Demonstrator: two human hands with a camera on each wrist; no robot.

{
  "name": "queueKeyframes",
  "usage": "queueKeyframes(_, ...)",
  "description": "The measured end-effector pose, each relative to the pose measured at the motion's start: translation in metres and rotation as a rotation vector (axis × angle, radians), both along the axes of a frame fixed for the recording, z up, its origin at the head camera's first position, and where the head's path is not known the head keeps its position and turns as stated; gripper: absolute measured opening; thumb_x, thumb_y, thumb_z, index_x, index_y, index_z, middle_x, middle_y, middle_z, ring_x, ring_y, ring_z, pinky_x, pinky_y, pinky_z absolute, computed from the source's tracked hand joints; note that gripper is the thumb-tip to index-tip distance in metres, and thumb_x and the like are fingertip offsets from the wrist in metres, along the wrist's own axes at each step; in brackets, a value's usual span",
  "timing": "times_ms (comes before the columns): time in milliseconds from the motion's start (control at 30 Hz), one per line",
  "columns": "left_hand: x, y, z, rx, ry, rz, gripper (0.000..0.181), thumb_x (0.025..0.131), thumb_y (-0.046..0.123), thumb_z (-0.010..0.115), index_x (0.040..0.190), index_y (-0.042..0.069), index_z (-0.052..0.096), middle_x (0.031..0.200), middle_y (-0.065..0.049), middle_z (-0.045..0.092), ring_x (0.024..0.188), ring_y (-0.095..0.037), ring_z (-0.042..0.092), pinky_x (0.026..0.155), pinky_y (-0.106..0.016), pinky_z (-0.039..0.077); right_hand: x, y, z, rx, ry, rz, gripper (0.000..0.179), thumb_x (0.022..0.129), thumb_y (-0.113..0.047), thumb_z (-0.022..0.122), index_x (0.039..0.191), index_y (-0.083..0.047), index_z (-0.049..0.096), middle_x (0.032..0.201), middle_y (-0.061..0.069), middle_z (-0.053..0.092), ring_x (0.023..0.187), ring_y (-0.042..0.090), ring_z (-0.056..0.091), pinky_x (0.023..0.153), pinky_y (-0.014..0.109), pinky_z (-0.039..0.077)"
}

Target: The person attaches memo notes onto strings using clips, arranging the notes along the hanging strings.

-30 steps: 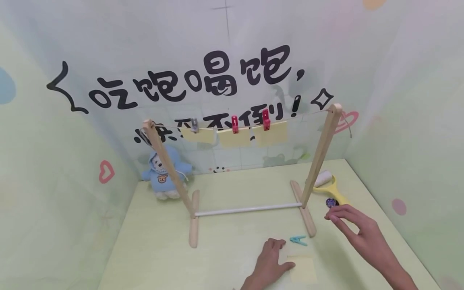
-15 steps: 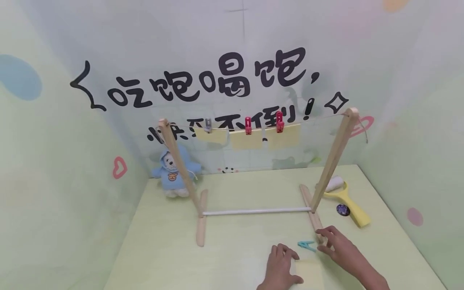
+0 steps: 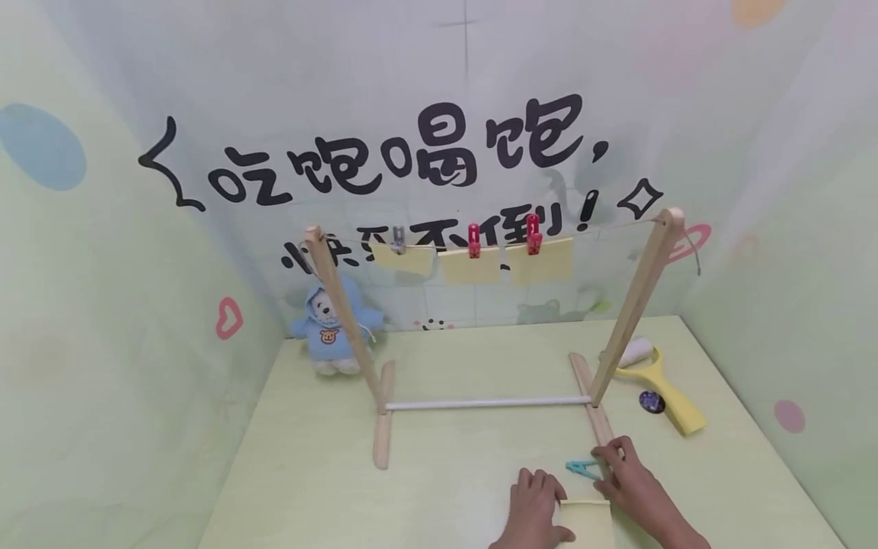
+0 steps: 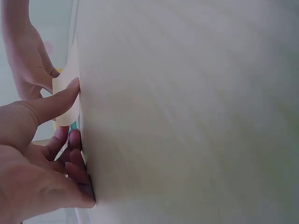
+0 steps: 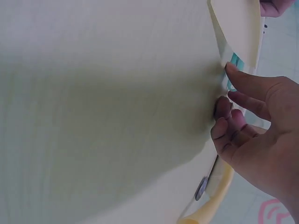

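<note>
On the table lies a teal clothespin [image 3: 582, 468], its handle ends toward my right hand [image 3: 634, 484]. The right thumb and index finger stand apart on either side of those ends; in the right wrist view the clothespin [image 5: 231, 84] shows between the two fingertips. My left hand [image 3: 533, 509] rests on the table at the left edge of a pale yellow sticky note [image 3: 586, 526]. Its thumb touches the note's side, and its other fingers are bent near the top corner. The note [image 4: 69, 100] curls up off the table in the left wrist view.
Behind stands a wooden frame [image 3: 634, 313] with a string, where several clothespins [image 3: 474, 241] hold yellow notes [image 3: 469, 267]. A yellow-handled lint roller [image 3: 675, 404] and a dark round disc [image 3: 652, 402] lie right. A blue-hooded plush toy [image 3: 332, 335] sits back left.
My right hand has come down and left from near the lint roller to the teal clothespin. The left hand stays beside the sticky note, whose top edge now lifts. The head view has shifted.
</note>
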State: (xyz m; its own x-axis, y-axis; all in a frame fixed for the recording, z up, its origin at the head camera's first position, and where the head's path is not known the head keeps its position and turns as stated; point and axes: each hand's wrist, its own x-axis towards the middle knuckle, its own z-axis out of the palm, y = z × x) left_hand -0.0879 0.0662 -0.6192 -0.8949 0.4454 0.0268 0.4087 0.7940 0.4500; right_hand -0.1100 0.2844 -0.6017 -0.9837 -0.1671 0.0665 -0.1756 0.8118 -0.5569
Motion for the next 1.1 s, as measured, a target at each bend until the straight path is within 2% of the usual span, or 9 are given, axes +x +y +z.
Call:
queueKeyframes(67,-0.001,-0.002,-0.002,0.061,-0.015,-0.017,0.049,0.08,0.038,0.099,0.109,0.024,0.062,0.093,0.017,0.048,0.091,-0.001,0.029,0.071,-0.017,0.026,0.0,0.0,-0.003,-0.002,0.0,-0.016,0.039,0.087,0.002,0.089,0.119,-0.005,0.068,0.122,0.011,0.048,0.074,-0.004,0.046,0.059,0.023,0.044)
queueKeyframes(200,-0.003,-0.005,-0.005,0.217,-0.108,-0.035,0.047,0.084,0.021,0.097,0.113,0.02,0.06,0.088,0.018,0.046,0.088,0.001,0.028,0.072,-0.02,0.026,-0.002,-0.001,-0.004,-0.004,-0.029,-0.038,0.035,0.09,0.002,0.087,0.118,-0.006,0.068,0.123,0.011,0.047,0.075,-0.002,0.048,0.061,0.023,0.046)
queueKeyframes(300,-0.004,-0.007,-0.001,0.28,-0.176,-0.032,0.046,0.087,0.015,0.094,0.118,0.018,0.06,0.087,0.018,0.046,0.089,0.001,0.029,0.074,-0.021,0.028,-0.002,-0.001,-0.007,-0.012,-0.005,-0.038,0.035,0.089,0.004,0.087,0.116,-0.006,0.068,0.123,0.012,0.048,0.075,-0.002,0.048,0.061,0.023,0.046)
queueKeyframes(467,-0.006,-0.007,-0.001,0.363,-0.26,0.015,0.036,0.09,0.003,0.086,0.118,0.015,0.066,0.086,0.018,0.051,0.091,0.002,0.033,0.078,-0.022,0.032,0.002,0.001,-0.017,-0.04,0.145,-0.018,0.035,0.084,0.007,0.089,0.11,-0.006,0.069,0.118,0.01,0.049,0.076,-0.007,0.044,0.06,0.022,0.045)
queueKeyframes(600,-0.008,-0.008,-0.005,0.433,-0.311,0.054,0.024,0.094,-0.002,0.08,0.112,0.011,0.071,0.085,0.018,0.055,0.091,0.003,0.038,0.082,-0.024,0.035,0.005,0.003,-0.021,-0.123,0.245,0.002,0.035,0.08,0.013,0.088,0.105,-0.004,0.07,0.113,0.008,0.052,0.076,-0.009,0.045,0.06,0.021,0.045)
queueKeyframes(733,-0.009,-0.011,-0.007,0.459,-0.283,0.023,0.016,0.096,-0.003,0.077,0.106,0.009,0.074,0.086,0.013,0.062,0.089,0.002,0.039,0.082,-0.028,0.035,0.006,0.004,-0.018,-0.214,0.163,-0.028,0.028,0.086,0.011,0.084,0.107,-0.002,0.07,0.112,0.01,0.055,0.078,-0.008,0.047,0.063,0.021,0.048)
queueKeyframes(833,-0.009,-0.013,-0.005,0.48,-0.267,-0.002,0.012,0.097,-0.002,0.077,0.103,0.009,0.076,0.087,0.009,0.066,0.087,0.002,0.039,0.081,-0.029,0.034,0.007,0.004,-0.013,-0.236,0.086,-0.067,0.023,0.091,0.007,0.082,0.109,-0.002,0.07,0.112,0.01,0.057,0.078,-0.007,0.048,0.064,0.021,0.049)
queueKeyframes(967,-0.007,-0.014,-0.003,0.502,-0.284,-0.005,0.009,0.098,0.001,0.076,0.103,0.008,0.077,0.087,0.008,0.066,0.087,0.003,0.038,0.081,-0.028,0.033,0.007,0.004,-0.009,-0.239,0.038,-0.092,0.022,0.093,0.004,0.082,0.11,-0.002,0.07,0.112,0.009,0.058,0.078,-0.007,0.05,0.064,0.021,0.049)
queueKeyframes(1100,-0.008,-0.013,-0.002,0.533,-0.335,0.017,0.009,0.098,0.002,0.077,0.103,0.009,0.078,0.087,0.009,0.066,0.087,0.004,0.04,0.085,-0.03,0.035,0.006,0.006,-0.008,-0.246,-0.002,-0.11,0.022,0.095,0.001,0.082,0.113,-0.002,0.069,0.113,0.01,0.061,0.08,-0.007,0.054,0.066,0.021,0.05)
